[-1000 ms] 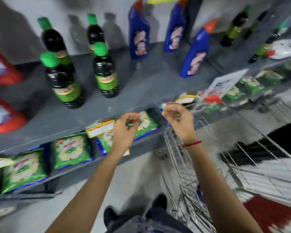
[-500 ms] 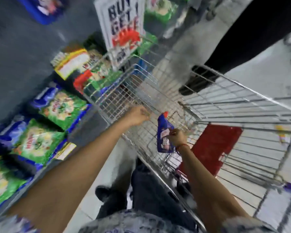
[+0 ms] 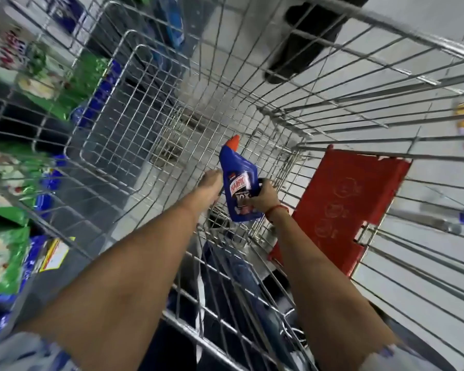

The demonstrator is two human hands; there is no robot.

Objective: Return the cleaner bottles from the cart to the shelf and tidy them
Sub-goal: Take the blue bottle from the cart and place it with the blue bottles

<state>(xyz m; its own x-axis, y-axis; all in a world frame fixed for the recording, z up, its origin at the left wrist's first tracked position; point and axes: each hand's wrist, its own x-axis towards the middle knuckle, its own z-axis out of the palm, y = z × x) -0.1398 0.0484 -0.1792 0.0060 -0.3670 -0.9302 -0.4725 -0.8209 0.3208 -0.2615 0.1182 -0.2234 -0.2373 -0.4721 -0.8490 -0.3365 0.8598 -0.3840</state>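
Head view: as both arms reach down into the wire cart (image 3: 332,108), everything sits inside its basket.
Cleaner bottle: blue cleaner bottle (image 3: 239,183) with an orange cap, tilted cap-up, held above the cart's wire floor.
Right hand: the right hand (image 3: 263,196) grips the bottle's lower right side, fingers wrapped round it; a red thread circles the wrist.
Left hand: the left hand (image 3: 210,180) touches the bottle's left edge; whether it is gripping cannot be told.
Child seat: red flap (image 3: 346,204) just right of the bottle.
Shelf: green packets (image 3: 3,258) show through the cart's left wall.
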